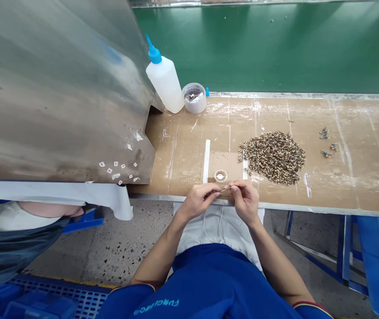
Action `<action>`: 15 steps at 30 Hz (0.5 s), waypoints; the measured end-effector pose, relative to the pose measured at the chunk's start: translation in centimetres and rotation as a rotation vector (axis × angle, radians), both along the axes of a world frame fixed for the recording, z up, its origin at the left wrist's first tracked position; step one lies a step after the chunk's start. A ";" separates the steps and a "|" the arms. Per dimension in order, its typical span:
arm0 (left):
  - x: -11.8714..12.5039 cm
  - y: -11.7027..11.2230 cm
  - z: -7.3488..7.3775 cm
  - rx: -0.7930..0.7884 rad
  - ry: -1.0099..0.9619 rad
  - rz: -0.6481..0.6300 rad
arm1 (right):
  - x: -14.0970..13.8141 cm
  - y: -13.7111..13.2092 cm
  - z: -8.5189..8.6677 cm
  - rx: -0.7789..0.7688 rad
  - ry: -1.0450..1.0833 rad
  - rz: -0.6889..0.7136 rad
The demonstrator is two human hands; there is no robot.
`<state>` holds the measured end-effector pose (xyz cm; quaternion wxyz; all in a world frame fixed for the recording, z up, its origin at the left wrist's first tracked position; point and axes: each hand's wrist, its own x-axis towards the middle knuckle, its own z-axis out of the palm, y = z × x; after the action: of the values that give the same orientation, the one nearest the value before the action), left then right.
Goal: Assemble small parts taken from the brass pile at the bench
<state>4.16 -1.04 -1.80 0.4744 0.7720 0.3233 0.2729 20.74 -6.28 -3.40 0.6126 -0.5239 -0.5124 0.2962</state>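
Left hand [200, 201]: I see fingertips pressed together, pinching a thin sliver [225, 189] above the near table edge [162, 195].
Right hand [244, 200]: fingertips pinching the sliver's other end.
Nearby: a heap of mottled small parts [274, 157], far right.
Risk: I judge a slackened pinch could drop the sliver to the floor [136, 248].

A single head-worn camera is looking forward and steeply down from behind the left hand [197, 201] and right hand [245, 200], fairly close above them, while the cardboard-covered workbench [358, 177] is stretching away beyond the hands, filling the view's upper half.
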 end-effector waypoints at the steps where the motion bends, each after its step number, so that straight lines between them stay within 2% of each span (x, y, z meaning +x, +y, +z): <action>1: 0.0 0.0 0.0 0.002 -0.002 0.000 | 0.0 0.0 0.0 0.003 0.003 0.008; 9: -0.1 -0.1 0.0 -0.029 0.032 0.009 | 0.2 -0.3 -0.5 -0.083 0.044 -0.002; 15: 0.0 0.0 0.2 -0.044 0.035 0.007 | 0.2 -0.3 -0.4 -0.072 0.034 0.004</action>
<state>4.14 -1.09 -1.62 0.4846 0.7648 0.3402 0.2540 20.90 -6.60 -3.84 0.6014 -0.5393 -0.4920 0.3247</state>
